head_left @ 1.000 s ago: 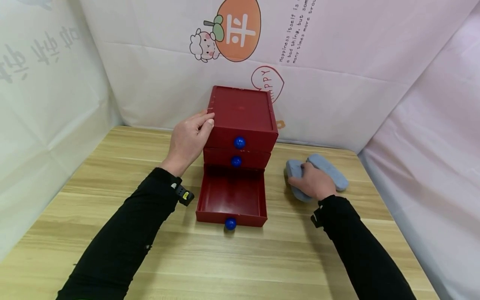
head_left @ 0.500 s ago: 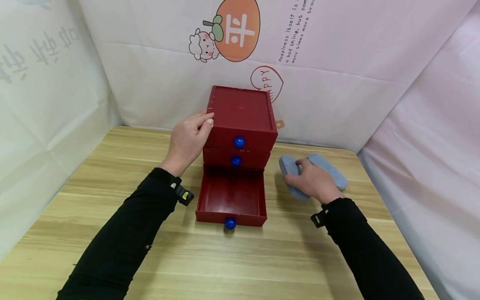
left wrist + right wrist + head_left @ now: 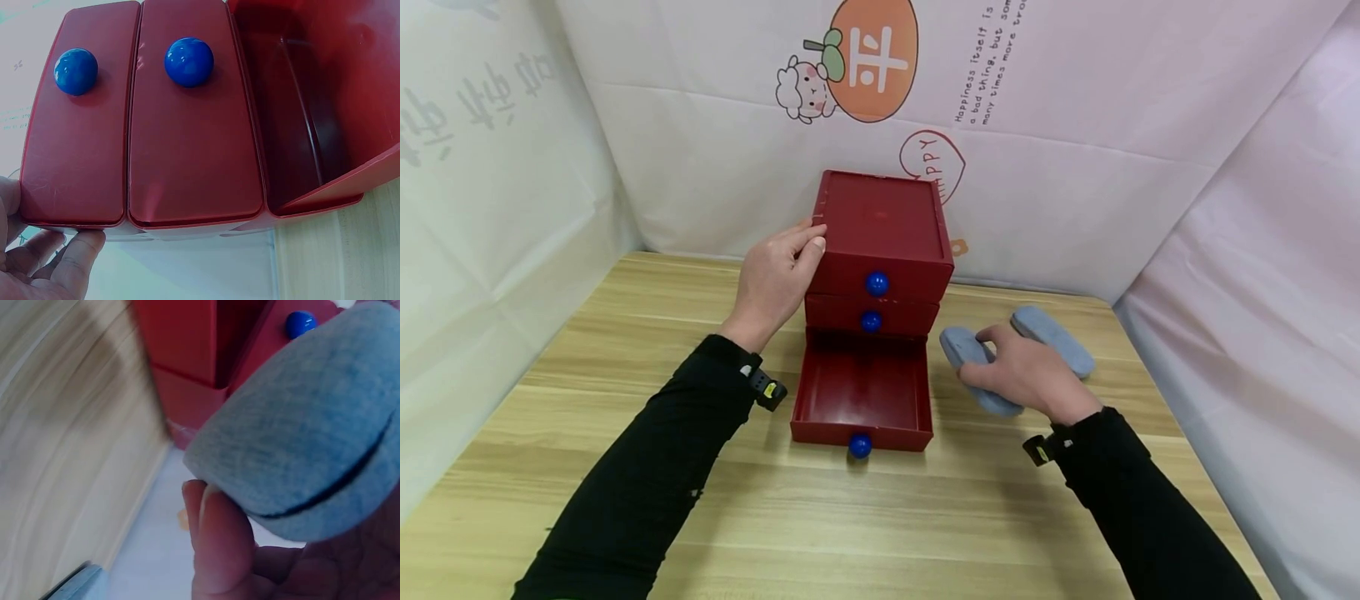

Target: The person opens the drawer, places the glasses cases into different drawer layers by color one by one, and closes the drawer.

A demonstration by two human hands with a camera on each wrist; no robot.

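Note:
A red drawer cabinet (image 3: 880,218) with blue round knobs stands at the back middle of the table, its bottom drawer (image 3: 861,400) pulled out and bare inside. My left hand (image 3: 775,279) grips the cabinet's upper left edge; in the left wrist view its fingertips (image 3: 87,240) meet the side near the top drawer. To the right of the open drawer, my right hand (image 3: 1026,371) holds a grey-blue fabric glasses case (image 3: 962,346) between thumb and fingers. A dark seam runs along this case (image 3: 312,419) in the right wrist view, and it is closed.
A second grey-blue glasses case (image 3: 1054,337) lies on the wooden table (image 3: 880,525) behind the right hand. White printed cloth (image 3: 700,167) hangs behind the cabinet and along both sides. The upper drawers (image 3: 194,137) are closed.
My right hand has moved left with the glasses case, off from the second case and closer to the open drawer. The left hand and the cabinet have stayed put.

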